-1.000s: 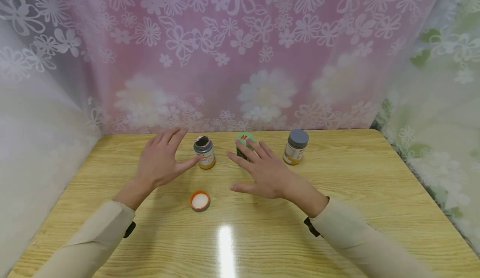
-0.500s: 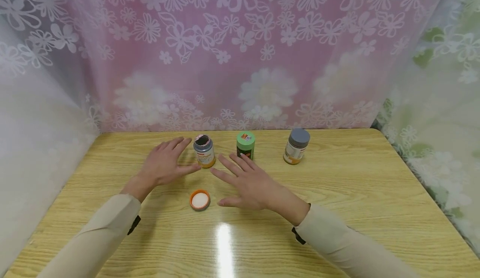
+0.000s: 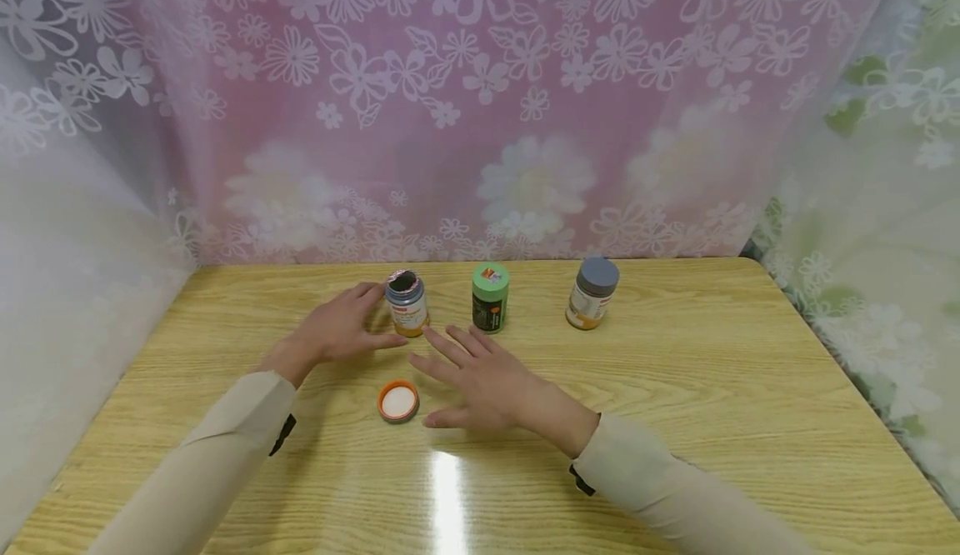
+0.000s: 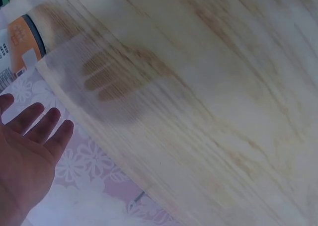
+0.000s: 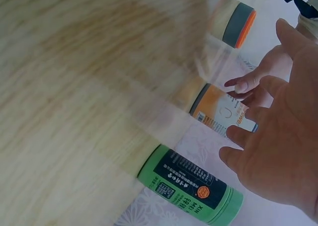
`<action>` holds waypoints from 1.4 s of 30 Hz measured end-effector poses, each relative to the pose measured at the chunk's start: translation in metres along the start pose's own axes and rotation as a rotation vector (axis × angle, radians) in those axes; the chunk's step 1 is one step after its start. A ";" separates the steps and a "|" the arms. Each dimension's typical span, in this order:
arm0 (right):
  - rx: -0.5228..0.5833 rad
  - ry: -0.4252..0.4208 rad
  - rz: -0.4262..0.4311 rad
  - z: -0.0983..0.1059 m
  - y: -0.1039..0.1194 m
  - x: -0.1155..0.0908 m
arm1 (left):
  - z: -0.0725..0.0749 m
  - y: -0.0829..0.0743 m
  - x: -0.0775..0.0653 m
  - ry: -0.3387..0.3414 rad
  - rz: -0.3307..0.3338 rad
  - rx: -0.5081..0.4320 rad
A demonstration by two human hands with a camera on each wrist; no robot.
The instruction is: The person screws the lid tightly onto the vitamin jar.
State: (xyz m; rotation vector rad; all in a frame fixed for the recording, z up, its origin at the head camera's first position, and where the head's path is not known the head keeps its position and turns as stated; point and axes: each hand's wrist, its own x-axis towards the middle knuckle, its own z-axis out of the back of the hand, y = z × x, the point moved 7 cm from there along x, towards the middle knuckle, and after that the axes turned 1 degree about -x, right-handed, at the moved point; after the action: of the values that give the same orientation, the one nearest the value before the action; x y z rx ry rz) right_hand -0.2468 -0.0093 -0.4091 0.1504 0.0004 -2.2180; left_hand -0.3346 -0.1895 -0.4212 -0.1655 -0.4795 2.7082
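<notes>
A lidless supplement jar [image 3: 409, 315] with a white and orange label stands at the back left, torn foil round its dark mouth. My left hand [image 3: 341, 326] is right beside it, fingers behind its left side and thumb extended in front. In the left wrist view, the fingers of this hand [image 4: 27, 156] are spread apart below the jar [image 4: 22, 44]. My right hand [image 3: 483, 384] hovers over the table with spread fingers, nothing in its palm. Just left of its thumb lies the jar's lid [image 3: 398, 402], its orange rim and white lining facing up.
Right of the lidless jar stands a green-capped jar [image 3: 491, 297], its green and black label plain in the right wrist view. Farther right is a second supplement jar [image 3: 593, 294] with a grey lid. A flowered pink curtain [image 3: 480, 122] hangs behind the wooden table [image 3: 712, 388].
My left hand has lowered and moved right, closer to the lidless jar. My right hand has drawn left and toward me, uncovering the green-capped jar. The jars and lid stay put.
</notes>
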 end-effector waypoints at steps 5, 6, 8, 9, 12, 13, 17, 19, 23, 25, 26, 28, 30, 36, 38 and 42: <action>0.006 0.028 0.018 -0.007 0.005 0.002 | -0.004 -0.001 0.005 -0.016 -0.009 -0.169; 0.005 0.032 0.022 -0.008 0.006 0.002 | -0.005 -0.001 0.006 -0.023 -0.006 -0.221; 0.000 0.031 0.031 -0.009 0.007 0.003 | -0.007 -0.002 0.008 -0.035 0.002 -0.337; 0.000 0.032 0.033 -0.009 0.008 0.003 | -0.008 -0.002 0.009 -0.039 0.009 -0.392; -0.003 0.028 0.039 -0.010 0.009 0.003 | -0.011 -0.003 0.013 -0.047 0.032 -0.531; -0.002 0.026 0.040 -0.010 0.009 0.003 | -0.012 -0.003 0.014 -0.050 0.044 -0.566; 0.001 0.020 0.041 -0.010 0.010 0.004 | -0.013 -0.004 0.018 -0.062 0.060 -0.633; 0.002 0.017 0.042 -0.010 0.011 0.004 | -0.014 -0.004 0.019 -0.064 0.055 -0.648; -0.002 0.016 0.049 -0.010 0.012 0.006 | -0.015 -0.005 0.021 -0.057 0.056 -0.661; -0.004 0.022 0.049 -0.010 0.012 0.007 | -0.015 -0.005 0.022 -0.054 0.062 -0.659; -0.003 0.023 0.049 -0.010 0.012 0.007 | -0.015 -0.004 0.022 -0.051 0.065 -0.657; 0.010 0.027 0.052 -0.009 0.013 0.009 | -0.015 -0.004 0.023 -0.042 0.066 -0.661; 0.034 0.033 0.060 -0.008 0.014 0.010 | -0.015 -0.004 0.024 -0.030 0.067 -0.667; 0.090 0.037 0.118 -0.005 0.021 0.016 | -0.015 -0.005 0.028 0.003 0.083 -0.662; 0.100 0.040 0.130 -0.005 0.024 0.019 | -0.014 -0.006 0.029 0.005 0.087 -0.659; 0.103 0.049 0.150 -0.004 0.029 0.025 | -0.014 -0.007 0.030 0.003 0.097 -0.660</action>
State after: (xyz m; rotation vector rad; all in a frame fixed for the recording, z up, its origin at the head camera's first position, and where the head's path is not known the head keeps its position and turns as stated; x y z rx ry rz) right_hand -0.2384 -0.0468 -0.4146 0.2533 -0.0956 -2.0644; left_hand -0.3569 -0.1675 -0.4330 -0.3732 -1.3785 2.5331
